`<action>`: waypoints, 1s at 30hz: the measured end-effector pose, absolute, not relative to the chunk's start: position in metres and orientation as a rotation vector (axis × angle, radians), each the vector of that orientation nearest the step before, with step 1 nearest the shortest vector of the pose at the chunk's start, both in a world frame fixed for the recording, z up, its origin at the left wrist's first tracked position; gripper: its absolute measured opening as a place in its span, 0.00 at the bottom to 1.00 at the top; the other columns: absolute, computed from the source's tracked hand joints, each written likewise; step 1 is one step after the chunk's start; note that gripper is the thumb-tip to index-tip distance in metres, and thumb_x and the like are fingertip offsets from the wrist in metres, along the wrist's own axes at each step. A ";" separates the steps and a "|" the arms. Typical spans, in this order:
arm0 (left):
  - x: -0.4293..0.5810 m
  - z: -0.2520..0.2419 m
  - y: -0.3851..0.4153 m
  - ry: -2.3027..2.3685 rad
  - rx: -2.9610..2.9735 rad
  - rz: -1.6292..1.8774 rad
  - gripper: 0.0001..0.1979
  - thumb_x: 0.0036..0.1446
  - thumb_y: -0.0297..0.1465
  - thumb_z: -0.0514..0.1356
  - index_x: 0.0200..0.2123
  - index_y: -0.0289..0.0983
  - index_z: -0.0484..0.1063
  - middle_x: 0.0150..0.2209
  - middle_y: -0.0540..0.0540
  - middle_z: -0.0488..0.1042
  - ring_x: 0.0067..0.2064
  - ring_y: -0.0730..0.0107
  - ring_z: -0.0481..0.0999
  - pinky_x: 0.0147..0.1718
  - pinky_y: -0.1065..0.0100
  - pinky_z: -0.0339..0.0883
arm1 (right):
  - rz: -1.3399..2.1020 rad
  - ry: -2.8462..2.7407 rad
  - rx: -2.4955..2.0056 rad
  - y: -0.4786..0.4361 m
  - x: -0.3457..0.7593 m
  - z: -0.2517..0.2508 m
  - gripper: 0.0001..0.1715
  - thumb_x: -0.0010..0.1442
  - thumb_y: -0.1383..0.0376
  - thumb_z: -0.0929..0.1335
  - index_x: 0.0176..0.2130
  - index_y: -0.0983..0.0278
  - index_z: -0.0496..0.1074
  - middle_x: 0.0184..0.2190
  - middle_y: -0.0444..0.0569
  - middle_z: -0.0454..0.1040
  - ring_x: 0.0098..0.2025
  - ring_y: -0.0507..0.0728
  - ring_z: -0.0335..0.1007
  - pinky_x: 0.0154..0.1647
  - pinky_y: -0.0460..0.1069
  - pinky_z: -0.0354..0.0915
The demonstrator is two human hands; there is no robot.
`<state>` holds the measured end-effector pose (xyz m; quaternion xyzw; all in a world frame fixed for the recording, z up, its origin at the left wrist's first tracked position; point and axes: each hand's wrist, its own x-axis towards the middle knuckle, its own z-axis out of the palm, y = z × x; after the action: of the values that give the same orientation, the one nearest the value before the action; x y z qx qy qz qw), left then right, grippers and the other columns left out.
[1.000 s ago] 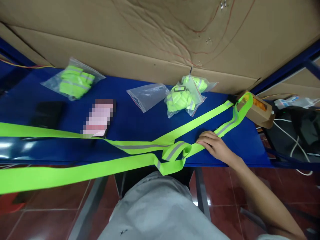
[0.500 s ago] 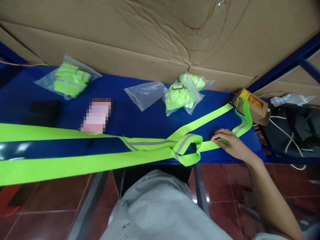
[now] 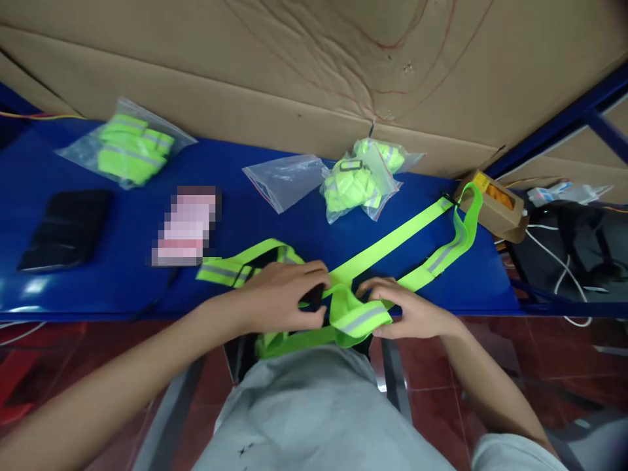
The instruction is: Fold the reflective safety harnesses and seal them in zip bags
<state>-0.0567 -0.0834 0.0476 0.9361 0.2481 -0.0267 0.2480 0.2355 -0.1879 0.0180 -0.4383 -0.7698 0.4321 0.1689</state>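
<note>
A neon-yellow reflective strap [image 3: 383, 248] with grey stripes lies along the front of the blue table. Its middle forms a loop over the table edge, and a lower part hangs by my shirt. My left hand [image 3: 282, 297] is at the loop's left side, thumb and fingers curved but apart, with a dark gap between them. On the right of the loop, my right hand [image 3: 412, 313] has its thumb and fingers around the strap. A black buckle [image 3: 244, 276] shows on the strap left of my left hand. Some fingertips are partly hidden by the strap.
Clear bags with folded straps [image 3: 132, 150] lie at the back left and centre [image 3: 350, 186]. A flat plastic bag [image 3: 287, 180] is between them. A blurred-out pink item [image 3: 186, 226], a black pouch [image 3: 69, 229] and a small cardboard box [image 3: 495, 206] are also there.
My left hand has come into view from the left to the loop. The long stretched strap ends have slackened and gathered there. My right hand has moved left along the strap.
</note>
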 end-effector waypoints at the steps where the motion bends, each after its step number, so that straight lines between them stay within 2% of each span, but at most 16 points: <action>1: -0.047 0.045 -0.083 0.651 2.559 -0.105 0.18 0.60 0.40 0.61 0.53 0.42 0.74 0.54 0.48 0.76 0.47 0.60 0.81 0.43 0.62 0.73 | 1.291 -2.096 -1.259 -0.189 0.237 0.018 0.20 0.60 0.52 0.75 0.40 0.62 0.68 0.50 0.53 0.75 0.52 0.60 0.72 0.53 0.55 0.66; 3: -0.031 0.042 -0.079 0.652 2.593 -0.167 0.22 0.59 0.40 0.59 0.56 0.43 0.74 0.58 0.47 0.75 0.47 0.57 0.81 0.43 0.60 0.72 | 1.458 -1.896 -1.320 -0.191 0.240 0.019 0.21 0.60 0.52 0.75 0.41 0.61 0.66 0.40 0.47 0.75 0.42 0.55 0.73 0.43 0.50 0.68; 5: -0.027 0.041 -0.073 0.747 2.644 -0.209 0.24 0.59 0.40 0.58 0.58 0.43 0.73 0.62 0.46 0.73 0.50 0.54 0.81 0.44 0.58 0.72 | 1.622 -1.774 -1.354 -0.193 0.243 0.023 0.26 0.59 0.51 0.75 0.47 0.61 0.66 0.39 0.45 0.75 0.39 0.54 0.72 0.40 0.48 0.68; 9: -0.039 0.040 -0.057 0.969 2.741 -0.273 0.31 0.60 0.40 0.56 0.66 0.40 0.67 0.70 0.44 0.63 0.56 0.48 0.78 0.49 0.55 0.71 | 1.645 -1.841 -1.577 -0.196 0.240 0.034 0.48 0.55 0.50 0.78 0.66 0.56 0.59 0.50 0.49 0.75 0.48 0.58 0.74 0.47 0.50 0.69; 11: -0.043 0.040 -0.048 1.059 2.779 -0.304 0.33 0.61 0.40 0.54 0.69 0.38 0.63 0.72 0.43 0.61 0.56 0.45 0.78 0.50 0.53 0.71 | 1.539 -1.933 -1.770 -0.197 0.234 0.039 0.51 0.57 0.50 0.77 0.69 0.53 0.55 0.50 0.50 0.76 0.51 0.61 0.75 0.46 0.51 0.70; 12: -0.043 0.039 -0.044 1.099 2.792 -0.319 0.34 0.61 0.40 0.54 0.70 0.36 0.61 0.72 0.41 0.60 0.55 0.44 0.79 0.50 0.52 0.71 | 1.437 -1.993 -1.871 -0.198 0.231 0.042 0.47 0.59 0.50 0.75 0.69 0.53 0.56 0.49 0.50 0.77 0.51 0.62 0.76 0.45 0.51 0.70; 15: -0.041 0.038 -0.030 1.199 2.814 -0.338 0.37 0.61 0.40 0.54 0.71 0.34 0.58 0.72 0.38 0.59 0.54 0.39 0.79 0.49 0.49 0.72 | 0.890 -2.201 -2.112 -0.203 0.223 0.045 0.24 0.67 0.56 0.69 0.61 0.55 0.68 0.48 0.50 0.79 0.45 0.63 0.79 0.39 0.52 0.69; 17: -0.040 0.036 -0.020 1.260 2.798 -0.338 0.38 0.60 0.40 0.55 0.72 0.34 0.56 0.73 0.37 0.57 0.55 0.38 0.78 0.50 0.47 0.72 | 0.445 -2.302 -2.146 -0.208 0.221 0.042 0.16 0.70 0.61 0.66 0.56 0.56 0.71 0.51 0.51 0.77 0.42 0.61 0.79 0.35 0.51 0.68; 20: -0.040 0.033 -0.004 1.301 2.732 -0.330 0.40 0.60 0.42 0.56 0.73 0.38 0.53 0.74 0.39 0.55 0.61 0.38 0.74 0.54 0.47 0.71 | -0.198 -2.325 -2.111 -0.214 0.218 0.031 0.25 0.70 0.71 0.62 0.62 0.55 0.70 0.57 0.55 0.74 0.45 0.62 0.76 0.38 0.54 0.68; 22: -0.042 0.031 0.005 1.268 2.706 -0.306 0.41 0.60 0.43 0.57 0.73 0.40 0.53 0.74 0.41 0.55 0.65 0.40 0.70 0.58 0.48 0.69 | -0.451 -2.321 -2.086 -0.217 0.215 0.021 0.31 0.69 0.74 0.60 0.66 0.54 0.67 0.58 0.58 0.73 0.45 0.63 0.75 0.40 0.56 0.68; 24: -0.047 0.033 0.009 1.249 2.695 -0.272 0.40 0.60 0.43 0.57 0.73 0.42 0.53 0.75 0.43 0.53 0.66 0.42 0.69 0.60 0.48 0.68 | -0.439 -2.369 -2.049 -0.220 0.214 0.014 0.30 0.72 0.67 0.62 0.69 0.55 0.63 0.59 0.60 0.72 0.46 0.65 0.74 0.41 0.58 0.69; 26: -0.059 0.040 0.005 1.251 2.684 -0.194 0.39 0.59 0.42 0.58 0.73 0.46 0.54 0.75 0.46 0.51 0.65 0.44 0.70 0.61 0.50 0.67 | -0.220 -2.474 -1.976 -0.223 0.216 0.011 0.33 0.72 0.55 0.63 0.72 0.57 0.59 0.64 0.61 0.68 0.55 0.69 0.72 0.48 0.61 0.71; 28: -0.079 0.054 -0.003 1.213 2.669 0.002 0.37 0.60 0.40 0.57 0.72 0.49 0.55 0.75 0.50 0.51 0.66 0.52 0.70 0.62 0.55 0.66 | 0.043 -2.575 -1.890 -0.226 0.219 0.011 0.40 0.71 0.46 0.61 0.74 0.56 0.52 0.71 0.60 0.59 0.67 0.71 0.62 0.59 0.65 0.68; 30: -0.108 0.070 -0.012 1.149 2.611 0.333 0.32 0.65 0.42 0.51 0.71 0.46 0.56 0.73 0.52 0.57 0.65 0.61 0.69 0.63 0.61 0.65 | 0.237 -2.634 -1.861 -0.230 0.221 0.011 0.41 0.72 0.44 0.58 0.76 0.54 0.45 0.75 0.58 0.50 0.74 0.70 0.51 0.66 0.68 0.61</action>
<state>-0.1077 -0.0121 0.0696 0.9009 0.3963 0.1150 0.1343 0.2212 -0.2300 0.0110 -0.5749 -0.8136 0.0731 -0.0462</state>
